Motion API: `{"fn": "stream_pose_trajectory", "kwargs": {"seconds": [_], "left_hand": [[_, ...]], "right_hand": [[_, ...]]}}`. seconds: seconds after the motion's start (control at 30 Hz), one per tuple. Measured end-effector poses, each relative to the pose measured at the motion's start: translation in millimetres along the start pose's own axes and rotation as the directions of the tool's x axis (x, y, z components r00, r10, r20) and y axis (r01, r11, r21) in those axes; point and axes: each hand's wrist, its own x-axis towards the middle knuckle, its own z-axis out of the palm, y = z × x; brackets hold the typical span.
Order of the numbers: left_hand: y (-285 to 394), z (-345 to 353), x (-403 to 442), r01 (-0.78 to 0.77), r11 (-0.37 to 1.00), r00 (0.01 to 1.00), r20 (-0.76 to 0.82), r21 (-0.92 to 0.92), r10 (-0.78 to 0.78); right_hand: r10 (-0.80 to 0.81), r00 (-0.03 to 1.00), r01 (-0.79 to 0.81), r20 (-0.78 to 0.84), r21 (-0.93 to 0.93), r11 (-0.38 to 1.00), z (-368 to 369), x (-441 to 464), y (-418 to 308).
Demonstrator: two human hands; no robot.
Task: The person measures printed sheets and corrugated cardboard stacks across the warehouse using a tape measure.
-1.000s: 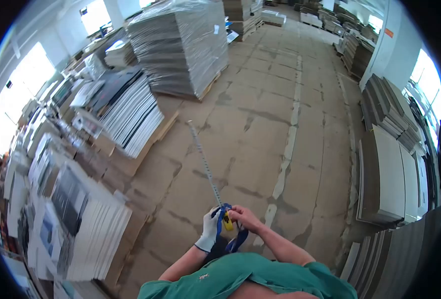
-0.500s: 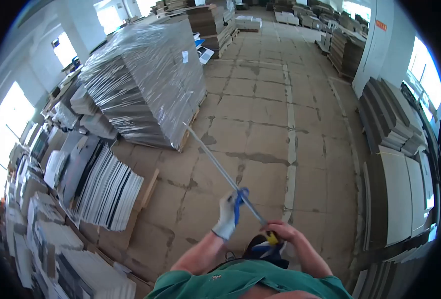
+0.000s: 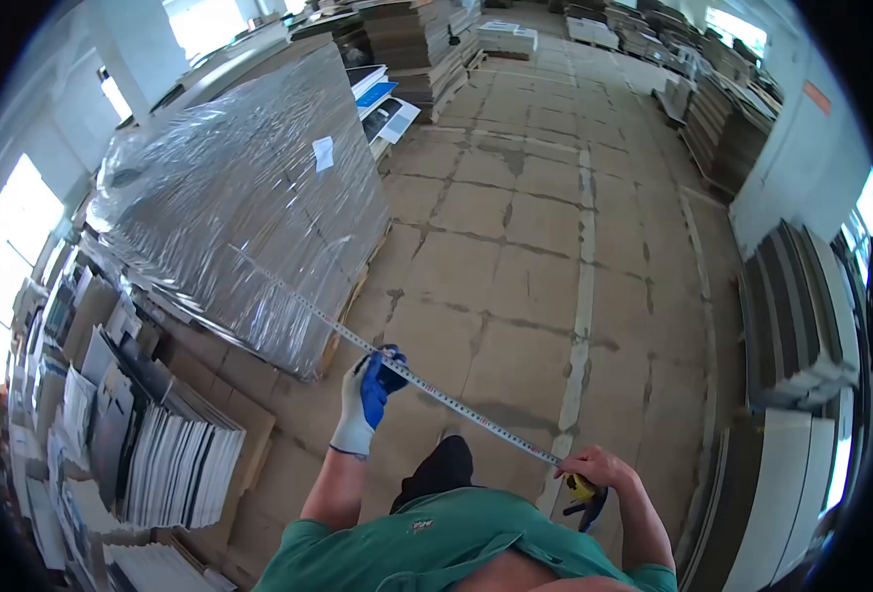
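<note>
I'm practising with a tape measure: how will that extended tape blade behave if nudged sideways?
The tape blade likely bends or twists easily, being thin and narrow. It seems fairly stiff lengthwise, though, stretching nearly straight past the gloved left hand.

The brown floor [image 3: 446,326] is bearing a wooden pallet [image 3: 330,353] at left — the pallet is carrying a film-wrapped stack [image 3: 249,187] — while a pale strip [image 3: 582,306] is running along the floor and stacked boards [image 3: 792,306] are lining its right side
</note>
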Motion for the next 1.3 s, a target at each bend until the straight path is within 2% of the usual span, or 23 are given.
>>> {"fn": "stream_pose_trajectory", "kwargs": {"seconds": [0.07, 0.17, 0.2, 0.3, 0.33, 0.43, 0.47, 0.5, 0.57, 0.6, 0.73, 0.8, 0.9, 0.97, 1.0, 1.07, 1.13, 1.17, 1.23, 1.3], "left_hand": [[-14, 31, 55, 0.072, 0.983, 0.997, -0.035, 0.168, -0.067], [-49, 72, 171, 0.048, 0.982, 0.999, 0.004, 0.183, -0.05], [-50, 86, 210, 0.037, 0.979, 0.998, 0.035, 0.201, -0.045], [-67, 156, 335, 0.027, 0.957, 0.995, 0.079, 0.29, -0.053], [-76, 184, 375, 0.021, 0.938, 0.993, 0.102, 0.345, -0.059], [-90, 264, 490, 0.033, 0.918, 0.98, 0.165, 0.395, -0.107], [-95, 285, 530, 0.035, 0.907, 0.979, 0.166, 0.419, -0.115], [-100, 303, 572, 0.035, 0.904, 0.972, 0.197, 0.427, -0.131], [-107, 327, 661, -0.039, 0.9, 0.984, 0.172, 0.435, -0.041], [-113, 336, 693, -0.027, 0.9, 0.982, 0.179, 0.436, -0.057], [-119, 376, 825, 0.061, 0.944, 0.997, 0.032, 0.323, -0.076], [-121, 388, 884, 0.078, 0.987, 0.994, -0.087, 0.138, -0.067], [-107, 407, 969, 0.027, 0.994, 0.989, -0.146, 0.11, -0.011], [-118, 409, 1043, 0.023, 0.989, 0.988, -0.153, 0.145, -0.001], [-121, 410, 1081, 0.011, 0.983, 0.987, -0.163, 0.181, 0.019], [-122, 425, 1158, 0.019, 0.969, 0.985, -0.172, 0.246, 0.025], [-134, 480, 1240, 0.07, 0.924, 0.987, -0.162, 0.377, -0.009], [-141, 507, 1278, 0.08, 0.927, 0.986, -0.167, 0.367, -0.019], [-146, 563, 1358, 0.039, 0.875, 0.999, 0.003, 0.482, -0.046], [-147, 610, 1438, 0.05, 0.874, 0.994, 0.063, 0.483, -0.091]], "right_hand": [[-0.039, 0.999, 0.039, 0.013, 0.003, 0.999, -67, 58, -13], [0.152, 0.987, -0.146, 0.059, -0.093, 0.985, -166, 129, -37], [0.16, 0.985, -0.156, 0.057, -0.072, 0.985, -188, 149, -47], [0.059, 0.994, -0.061, -0.097, -0.015, 0.998, -293, 181, -80], [0.08, 0.986, -0.078, -0.146, 0.014, 0.997, -323, 187, -83], [-0.016, 0.975, 0.045, -0.221, 0.127, 0.991, -402, 235, -79], [-0.013, 0.966, 0.052, -0.256, 0.147, 0.988, -432, 255, -78], [0.046, 0.971, -0.01, -0.236, 0.152, 0.988, -464, 273, -76], [0.168, 0.97, -0.143, -0.176, 0.146, 0.979, -527, 317, -79], [0.181, 0.966, -0.153, -0.183, 0.158, 0.976, -553, 334, -79], [0.132, 0.973, -0.115, -0.189, 0.094, 0.989, -697, 436, -114], [0.091, 0.992, -0.091, -0.083, 0.011, 0.996, -769, 495, -134], [0.051, 0.999, -0.051, -0.009, -0.091, 0.994, -862, 571, -197], [-0.002, 0.999, 0.012, 0.05, -0.208, 0.978, -924, 628, -240], [0.003, 0.999, 0.006, 0.048, -0.19, 0.982, -954, 660, -247], [0.002, 1.0, -0.01, -0.03, -0.247, 0.969, -1005, 728, -262], [-0.003, 0.995, -0.02, -0.095, -0.242, 0.97, -1058, 772, -297], [0.002, 0.989, -0.042, -0.15, -0.265, 0.963, -1091, 788, -312], [0.012, 0.976, -0.072, -0.218, -0.268, 0.961, -1148, 819, -334], [0.026, 0.974, -0.057, -0.225, -0.134, 0.989, -1191, 857, -343]]}}
